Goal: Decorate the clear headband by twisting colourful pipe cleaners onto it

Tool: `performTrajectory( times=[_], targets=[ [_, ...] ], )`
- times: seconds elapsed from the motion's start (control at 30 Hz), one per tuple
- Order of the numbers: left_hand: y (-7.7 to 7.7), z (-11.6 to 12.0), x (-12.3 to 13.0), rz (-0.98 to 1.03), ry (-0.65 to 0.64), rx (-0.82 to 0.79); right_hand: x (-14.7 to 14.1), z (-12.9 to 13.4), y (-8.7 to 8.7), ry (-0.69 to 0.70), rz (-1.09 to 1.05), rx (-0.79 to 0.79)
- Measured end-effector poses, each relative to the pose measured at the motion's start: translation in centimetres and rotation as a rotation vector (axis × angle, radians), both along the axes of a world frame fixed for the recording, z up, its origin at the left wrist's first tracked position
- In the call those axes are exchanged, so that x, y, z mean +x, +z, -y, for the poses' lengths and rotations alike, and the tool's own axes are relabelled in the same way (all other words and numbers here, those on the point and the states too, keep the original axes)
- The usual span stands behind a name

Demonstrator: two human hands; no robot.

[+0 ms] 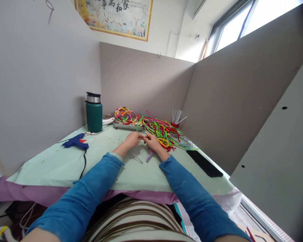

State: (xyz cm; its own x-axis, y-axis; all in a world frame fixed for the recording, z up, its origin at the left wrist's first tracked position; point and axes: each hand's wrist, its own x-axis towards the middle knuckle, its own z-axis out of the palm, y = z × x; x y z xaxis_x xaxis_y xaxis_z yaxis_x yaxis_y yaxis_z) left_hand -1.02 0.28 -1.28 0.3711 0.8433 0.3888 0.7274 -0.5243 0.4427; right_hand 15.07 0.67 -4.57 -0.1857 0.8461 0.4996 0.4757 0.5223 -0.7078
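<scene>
My left hand (133, 139) and my right hand (152, 142) meet over the middle of the table, fingertips pinched together. Between them is a pipe cleaner, mostly hidden by the fingers. A green strand (137, 127) rises just behind my left fingers; whether it belongs to the held piece I cannot tell. Below my right hand shows a short purple fuzzy piece (149, 156). A thin pale wire-like piece (138, 159) lies on the cloth beneath my hands. Just beyond my right hand spreads a tangled heap of colourful pipe cleaners (164, 129).
A metal tray (128, 127) at the back holds colourful loops. At left stand a green bottle (94, 116) and a blue glue gun (76, 142) with its cord. White sticks (176, 116) fill a red holder. A black phone (204, 163) lies right. Grey partitions (146, 77) enclose the table.
</scene>
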Motion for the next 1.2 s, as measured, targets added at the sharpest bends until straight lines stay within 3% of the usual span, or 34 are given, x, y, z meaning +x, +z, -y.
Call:
performTrajectory(
  times=[0.87,1.2],
  targets=[
    [-0.2,0.3,0.1,-0.093,0.121,-0.026,-0.1,-0.2,-0.2,-0.038,0.11,0.062],
    [-0.5,-0.6,0.2,-0.163,0.089,-0.035,0.0,-0.2,-0.3,-0.001,0.127,0.083]
  ],
)
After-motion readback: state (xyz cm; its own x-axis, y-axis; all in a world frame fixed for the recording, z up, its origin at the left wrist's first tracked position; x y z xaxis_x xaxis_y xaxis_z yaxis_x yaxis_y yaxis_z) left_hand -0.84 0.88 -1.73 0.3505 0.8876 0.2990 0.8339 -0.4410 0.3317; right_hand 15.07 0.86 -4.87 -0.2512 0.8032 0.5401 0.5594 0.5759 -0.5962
